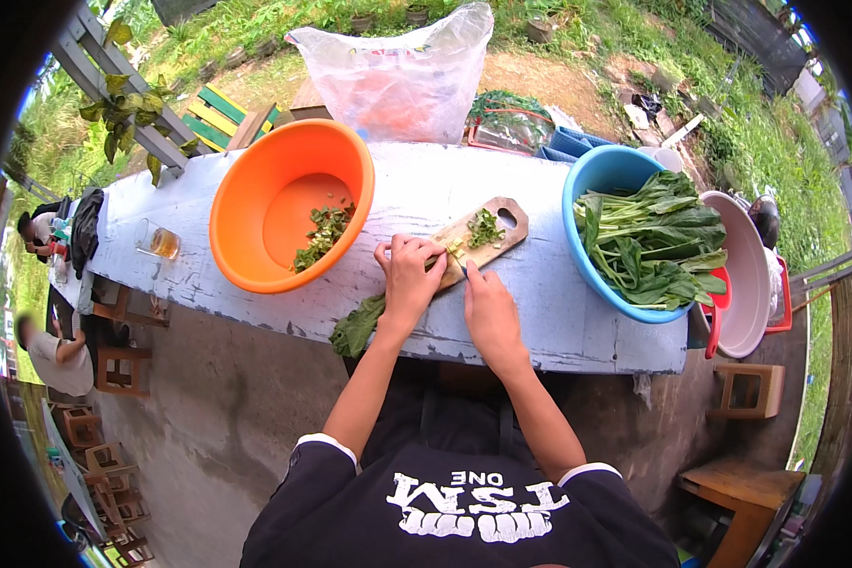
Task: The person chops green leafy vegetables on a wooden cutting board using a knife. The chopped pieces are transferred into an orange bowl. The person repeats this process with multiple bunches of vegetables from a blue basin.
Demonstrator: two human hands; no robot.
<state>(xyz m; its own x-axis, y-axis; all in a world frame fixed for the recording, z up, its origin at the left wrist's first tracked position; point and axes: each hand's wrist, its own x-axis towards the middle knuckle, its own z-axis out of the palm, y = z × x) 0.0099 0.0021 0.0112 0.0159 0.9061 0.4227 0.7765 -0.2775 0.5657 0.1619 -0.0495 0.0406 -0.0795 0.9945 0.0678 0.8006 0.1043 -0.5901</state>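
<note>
My left hand holds leafy green stems against a wooden cutting board; their leaf end hangs out below the wrist at the table's near edge. In my right hand is a knife, mostly covered by the fingers, its blade at the stems. Chopped greens lie on the board beyond the blade. To the left, an orange plastic basin, tilted in view, contains more chopped greens. A blue plastic basin at the right is heaped with whole leafy greens.
A glass mug with amber liquid stands left on the painted table. Behind the board is a clear plastic bag. Beyond the blue basin are a red plastic handle and a pale basin. Two people sit far left.
</note>
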